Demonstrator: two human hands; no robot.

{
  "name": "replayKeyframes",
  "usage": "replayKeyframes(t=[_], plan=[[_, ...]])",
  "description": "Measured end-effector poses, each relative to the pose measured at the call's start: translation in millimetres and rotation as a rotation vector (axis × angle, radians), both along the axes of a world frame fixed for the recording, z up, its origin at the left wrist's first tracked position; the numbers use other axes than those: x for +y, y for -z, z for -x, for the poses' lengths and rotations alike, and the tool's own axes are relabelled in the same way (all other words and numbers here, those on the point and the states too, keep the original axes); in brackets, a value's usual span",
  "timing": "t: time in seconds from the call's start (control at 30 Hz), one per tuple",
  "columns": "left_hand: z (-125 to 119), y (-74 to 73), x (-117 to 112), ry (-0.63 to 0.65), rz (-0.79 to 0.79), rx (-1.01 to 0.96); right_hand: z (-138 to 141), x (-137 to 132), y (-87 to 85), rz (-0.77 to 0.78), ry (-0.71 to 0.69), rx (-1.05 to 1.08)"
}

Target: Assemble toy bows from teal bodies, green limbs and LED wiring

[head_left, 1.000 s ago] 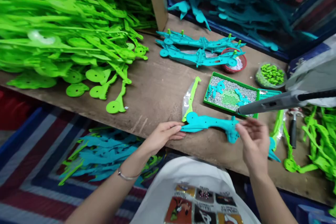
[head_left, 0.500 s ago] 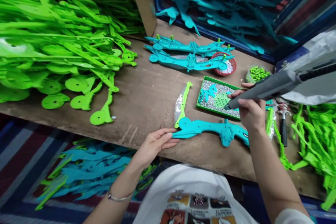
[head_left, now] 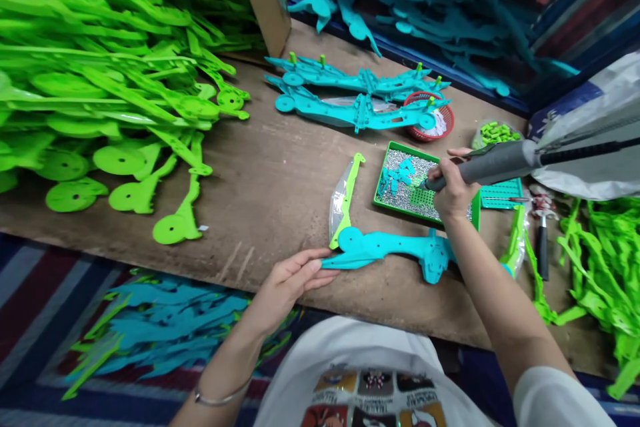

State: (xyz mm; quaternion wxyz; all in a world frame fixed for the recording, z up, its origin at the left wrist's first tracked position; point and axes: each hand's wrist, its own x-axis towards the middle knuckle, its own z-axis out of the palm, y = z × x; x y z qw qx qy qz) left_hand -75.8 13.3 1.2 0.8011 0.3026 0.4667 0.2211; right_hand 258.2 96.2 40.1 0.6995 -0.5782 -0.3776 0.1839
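At the table's front edge my left hand (head_left: 295,278) pinches the left tip of a long turquoise plastic part (head_left: 367,248). My right forearm covers the right end of that part. In my right hand (head_left: 456,192) is a grey electric screwdriver (head_left: 505,164), its fingers wrapped round the body. The driver's tip points down over a green tray (head_left: 423,217) full of small silver screws (head_left: 395,197). A few turquoise pieces (head_left: 397,177) lie among the screws. A lime-green arm with a clear blade (head_left: 343,203) touches the turquoise part's round end.
Lime-green parts (head_left: 120,93) form a big heap at left, another (head_left: 600,267) at right. Behind stand joined turquoise parts (head_left: 355,107), a red basket (head_left: 445,132), a bowl of green pegs (head_left: 495,133) and a blue crate (head_left: 425,73). A black-handled hammer (head_left: 543,250) lies right.
My right hand has moved left with the electric screwdriver, bringing its tip further over the screw tray. My left hand still holds the turquoise part's tip. The view has shifted slightly.
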Motion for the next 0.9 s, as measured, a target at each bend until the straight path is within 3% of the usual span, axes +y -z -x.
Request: replayKeyframes(t=[0.37, 0.53, 0.63, 0.73, 0.8, 0.9], plan=[[-1, -2.0, 0, -0.005, -0.002, 0.0, -1, 3, 4.5, 0.031, -0.026, -0.023], [-3, -3.7, 1, -0.006, -0.017, -0.012, 9, -8, -25.7, -0.063, -0.053, -0.018], [-6, -3.9, -1, -0.034, -0.033, -0.028, 37, -28, -53.5, -0.054, -0.155, 0.015], [-7, -1.3, -2, -0.064, -0.025, -0.078, 81, -55, -68.8, 0.023, -0.36, 0.133], [-6, 0.9, -3, -0.073, -0.018, -0.108, 110, -72, -67.2, 0.046, -0.481, 0.203], [-5, 2.3, -4, -0.069, -0.019, -0.139, 140, -91, -50.3, 0.115, -0.585, 0.22]])
